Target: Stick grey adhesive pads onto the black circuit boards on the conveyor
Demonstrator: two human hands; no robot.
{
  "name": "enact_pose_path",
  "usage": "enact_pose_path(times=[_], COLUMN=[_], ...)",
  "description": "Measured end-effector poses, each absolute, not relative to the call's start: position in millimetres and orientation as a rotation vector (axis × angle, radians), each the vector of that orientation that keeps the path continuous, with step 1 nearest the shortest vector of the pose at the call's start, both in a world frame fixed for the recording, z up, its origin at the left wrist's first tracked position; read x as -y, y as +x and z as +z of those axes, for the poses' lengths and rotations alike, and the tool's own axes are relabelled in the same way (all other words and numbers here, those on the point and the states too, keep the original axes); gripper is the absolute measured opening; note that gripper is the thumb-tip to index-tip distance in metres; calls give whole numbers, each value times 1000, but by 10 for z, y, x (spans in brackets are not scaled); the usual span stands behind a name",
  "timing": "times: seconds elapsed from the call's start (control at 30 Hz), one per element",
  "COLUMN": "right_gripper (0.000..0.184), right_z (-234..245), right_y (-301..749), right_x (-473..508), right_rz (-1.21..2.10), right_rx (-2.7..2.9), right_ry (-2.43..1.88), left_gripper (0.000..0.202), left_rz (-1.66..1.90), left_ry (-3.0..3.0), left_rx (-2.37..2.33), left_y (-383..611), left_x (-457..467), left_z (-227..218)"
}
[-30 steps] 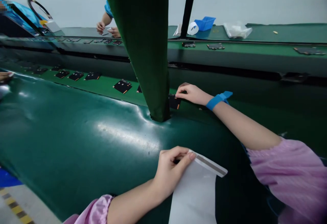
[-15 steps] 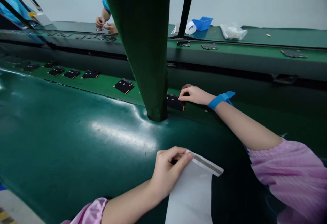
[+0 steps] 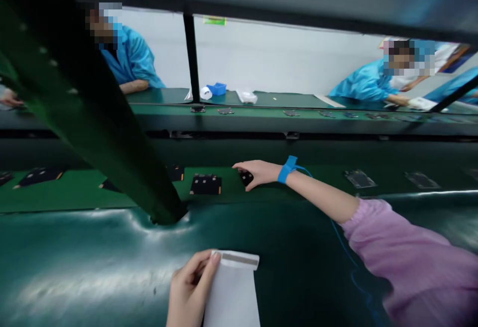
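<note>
My left hand (image 3: pixel 192 287) pinches the top corner of a white paper sheet (image 3: pixel 233 294), whose folded upper edge carries a grey-brown strip (image 3: pixel 239 259). My right hand (image 3: pixel 259 173), with a blue wrist strap (image 3: pixel 287 169), reaches over the green belt (image 3: pixel 317 187). Its thumb and fingers are spread around a small black circuit board (image 3: pixel 245 177) partly hidden behind them; no firm grip shows. Just left of it another black circuit board (image 3: pixel 206 184) with pale squares lies flat on the belt.
A green slanted post (image 3: pixel 123 133) stands at left. More boards (image 3: pixel 359 178) lie along the belt. Across from me, workers in blue coats (image 3: pixel 134 58) sit at a far bench with a blue bin (image 3: pixel 217 88) and a plastic bag (image 3: pixel 247 96). A blue cord (image 3: pixel 343 242) trails from my strap.
My view has swung right and up. My right hand has left the board near the post, opened from a pinch, and come to another board. The left hand still holds the sheet.
</note>
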State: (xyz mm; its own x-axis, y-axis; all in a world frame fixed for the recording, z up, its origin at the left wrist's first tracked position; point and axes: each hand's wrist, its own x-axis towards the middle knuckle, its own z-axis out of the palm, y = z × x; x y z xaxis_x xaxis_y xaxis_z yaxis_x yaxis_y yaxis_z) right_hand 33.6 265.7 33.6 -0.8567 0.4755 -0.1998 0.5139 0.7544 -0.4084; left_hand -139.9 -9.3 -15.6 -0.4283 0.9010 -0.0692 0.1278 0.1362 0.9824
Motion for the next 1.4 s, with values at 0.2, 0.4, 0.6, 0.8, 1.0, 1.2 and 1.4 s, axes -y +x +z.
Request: enact_pose_path(times=[0.2,0.4,0.6,0.8,1.0,1.2,1.4], right_gripper=[92,92,90,106,86,90,98], right_z=[523,318,433,419,244,461,337], right_y=[708,1465,1060,-198,-476,-276,431], right_x=[-2600,-2501,-2614,-2499,-2372,-2401,-2442], right_rz=[-926,-1017,-820,-651,-362,-625,-1063], right_rx=[-3190,-2911,-2914,-2946,-2944,-3121,-3109], right_ry=[1019,1444,1542,1035,867,785,1222], left_gripper=[38,36,32,28,25,28,28], left_rz=[1361,1320,1293,1353,1353,1356,1375], left_ry=[1003,1046,1099,1059,1041,1040,1021], left_rx=[-1710,-1717,-1578,-1496,-1433,-1442,-1459], left_y=[-1339,-1373,-1406,-1396,-1402,-1402,-1415], left_x=[92,82,64,64,79,75,71], left_z=[-116,-150,-142,-83,-104,-76,-82])
